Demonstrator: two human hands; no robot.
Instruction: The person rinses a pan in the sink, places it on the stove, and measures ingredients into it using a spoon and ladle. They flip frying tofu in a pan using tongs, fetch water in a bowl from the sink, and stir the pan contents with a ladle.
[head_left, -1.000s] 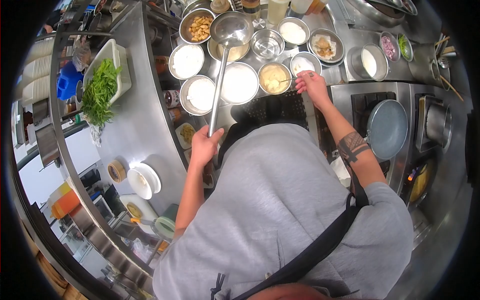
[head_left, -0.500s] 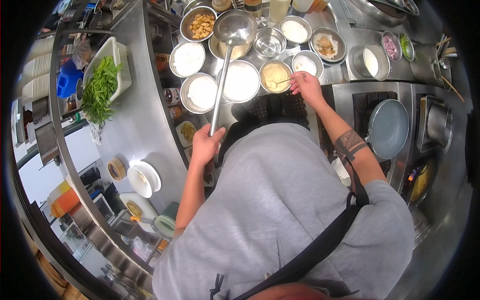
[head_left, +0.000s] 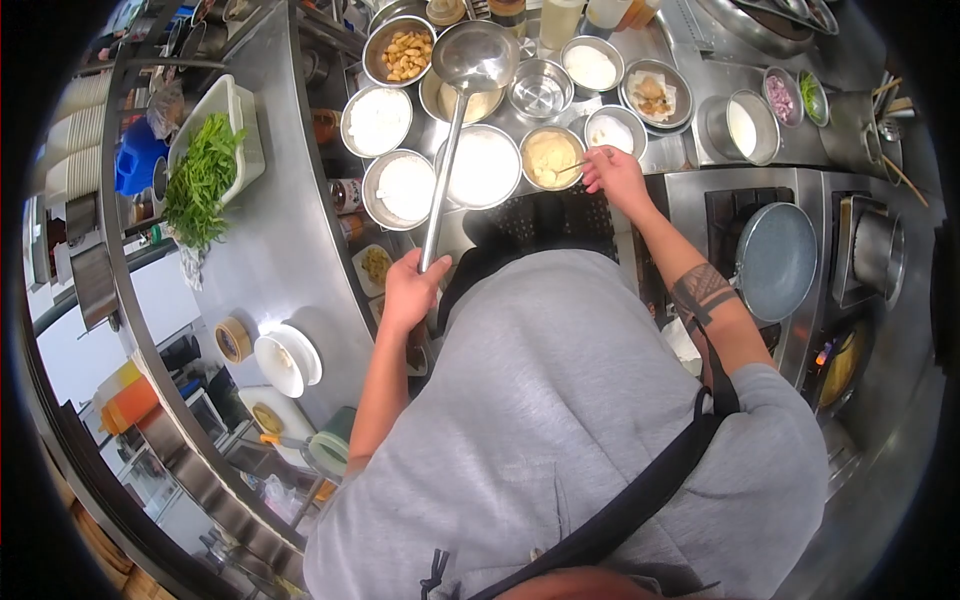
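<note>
My left hand (head_left: 412, 285) is closed round the handle end of a long metal ladle (head_left: 447, 180). The ladle's wide bowl lies over several metal bowls at the back and looks bare inside. Between the fingers of my right hand (head_left: 615, 176) is the handle of a small spoon (head_left: 572, 167). Its tip is in a metal bowl of pale yellow paste (head_left: 550, 157). Close behind that hand sits a bowl of white powder (head_left: 610, 131). Larger bowls of white powder (head_left: 478, 166) stand left of the paste, one on each side of the ladle handle.
A bowl of browned chunks (head_left: 407, 55) stands at the back left. Leafy greens (head_left: 205, 178) fill a white tub on the left counter, with white bowls (head_left: 285, 362) nearer me. On the right, a frying pan (head_left: 778, 262) rests on the stove and a small flame (head_left: 822, 364) shows.
The spoon in my right hand has shifted slightly within the paste. My left hand and the ladle stay about where they were.
</note>
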